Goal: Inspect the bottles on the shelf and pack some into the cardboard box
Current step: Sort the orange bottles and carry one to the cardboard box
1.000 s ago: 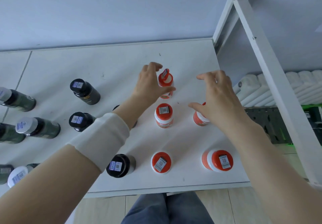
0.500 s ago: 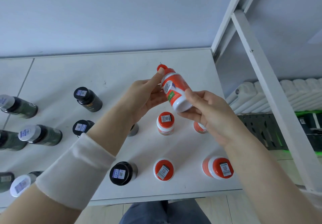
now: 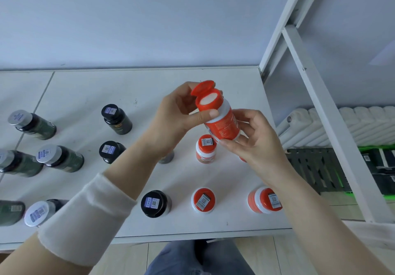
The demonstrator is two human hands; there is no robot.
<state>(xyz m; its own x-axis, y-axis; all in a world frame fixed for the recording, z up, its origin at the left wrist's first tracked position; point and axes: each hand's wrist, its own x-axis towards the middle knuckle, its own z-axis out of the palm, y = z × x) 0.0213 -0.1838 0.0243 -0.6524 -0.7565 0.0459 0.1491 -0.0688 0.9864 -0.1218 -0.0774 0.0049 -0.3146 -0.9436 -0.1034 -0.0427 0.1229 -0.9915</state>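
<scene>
Orange bottle is up off the shelf, tipped toward the camera and held between both hands. Its flip lid is swung open, showing something white in the mouth (seal or contents, can't tell). Left hand is wrapped round the neck end, thumb laid across the front just under the rim, fingers behind the lid. Right hand has its fingers curled round the lower body and base. My take: let the right hand do the steadying, don't tilt further while the lid's open or stuff could spill, check inside and the label, then press the lid down till it seats. Directly under the hands stands another orange-capped bottle, easy to knock when lowering. Two more orange ones sit nearer the body than the right hand. Black-capped bottles stand out past the left wrist, and green bottles lie further left. A shelf post stands just right of the right hand, so mind that when swinging out. Cardboard box isn't in view.
</scene>
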